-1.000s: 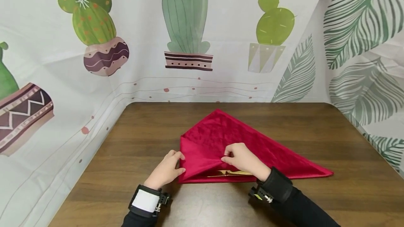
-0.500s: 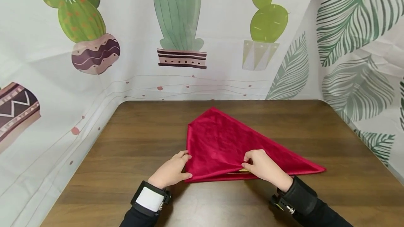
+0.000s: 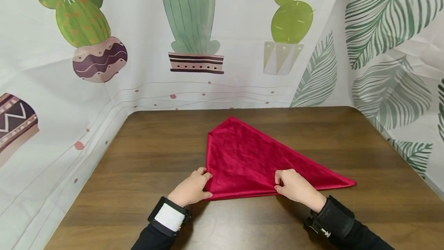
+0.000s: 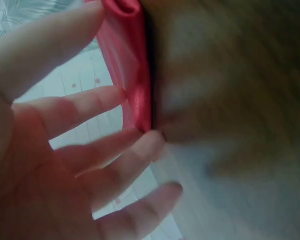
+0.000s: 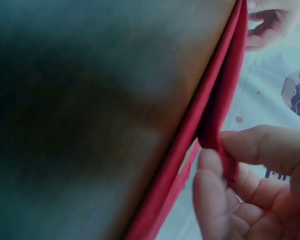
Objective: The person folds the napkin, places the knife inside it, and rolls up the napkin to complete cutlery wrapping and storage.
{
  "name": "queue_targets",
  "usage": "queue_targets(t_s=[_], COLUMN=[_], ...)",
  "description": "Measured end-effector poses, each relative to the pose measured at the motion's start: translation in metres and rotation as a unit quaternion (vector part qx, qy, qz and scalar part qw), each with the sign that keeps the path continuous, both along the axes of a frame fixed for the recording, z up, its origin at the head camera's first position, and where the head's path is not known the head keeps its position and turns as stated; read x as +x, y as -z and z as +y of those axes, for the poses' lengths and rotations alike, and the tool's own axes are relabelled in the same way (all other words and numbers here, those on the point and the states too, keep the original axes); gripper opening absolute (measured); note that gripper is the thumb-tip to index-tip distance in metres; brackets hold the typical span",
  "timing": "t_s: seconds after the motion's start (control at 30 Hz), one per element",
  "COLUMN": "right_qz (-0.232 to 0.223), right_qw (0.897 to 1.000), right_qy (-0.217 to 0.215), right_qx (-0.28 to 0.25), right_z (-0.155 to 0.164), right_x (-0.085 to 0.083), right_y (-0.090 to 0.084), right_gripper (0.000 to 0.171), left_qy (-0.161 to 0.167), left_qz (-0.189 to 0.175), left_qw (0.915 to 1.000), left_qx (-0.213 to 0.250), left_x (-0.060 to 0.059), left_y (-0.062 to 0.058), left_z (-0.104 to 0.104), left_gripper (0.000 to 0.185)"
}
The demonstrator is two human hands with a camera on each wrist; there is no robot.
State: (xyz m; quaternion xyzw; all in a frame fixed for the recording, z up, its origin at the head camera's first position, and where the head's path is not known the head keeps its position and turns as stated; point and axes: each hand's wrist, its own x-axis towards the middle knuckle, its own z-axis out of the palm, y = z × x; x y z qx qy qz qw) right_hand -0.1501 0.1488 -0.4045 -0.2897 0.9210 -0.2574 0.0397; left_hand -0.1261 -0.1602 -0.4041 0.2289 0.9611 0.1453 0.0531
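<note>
Red velvety cloth (image 3: 256,161) is what we've got in our hands, folded into a triangle and lying flat on the wooden tabletop (image 3: 145,153), a bit right of the middle and closer to the near edge than the far one. Its long folded edge runs along our side, one point aims at the far edge, and the sharpest point stretches toward the right edge.

Our left hand (image 3: 192,188) sits at the cloth's near left corner. From the head view the thumb and fingers close on that corner, and the left wrist view shows the fingertips (image 4: 140,142) touching the rolled red edge (image 4: 135,85). The fingers look fairly straight there, so it's a light pinch at most, and the blur makes it hard to say more.

Our right hand (image 3: 295,188) is further along the same near edge, about midway to the right point. Here the hold is clear: in the right wrist view the thumb and forefinger (image 5: 212,190) pinch the top layer of cloth (image 5: 209,130) and lift it slightly off the lower layer, with a sliver of something pale yellow showing in the gap.

Behind the table hangs a cactus-print curtain (image 3: 194,26), with a leaf-print one (image 3: 392,30) on the right.
</note>
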Motion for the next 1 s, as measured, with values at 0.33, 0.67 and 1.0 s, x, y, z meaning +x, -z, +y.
queue_targets(t_s=[0.33,0.67,1.0], right_qz=[0.005,0.012,-0.085], right_qw=[0.996,0.997,0.994], right_qy=[0.025,-0.029,-0.018], right_qx=[0.085,0.075,0.064], right_z=[-0.005,-0.006,-0.021], right_x=[-0.004,-0.012,-0.038], right_y=[0.001,0.002,0.001], right_gripper=[0.026,0.029,0.02], left_qy=[-0.037,-0.064,-0.073], left_qz=[-0.036,-0.034,-0.002], left_qw=[0.9979,0.9969,0.9971], left_qx=[0.038,0.028,0.022], left_x=[-0.014,-0.015,-0.034], left_y=[-0.002,0.001,0.005], left_z=[0.001,0.006,-0.007], left_gripper=[0.036,0.041,0.037])
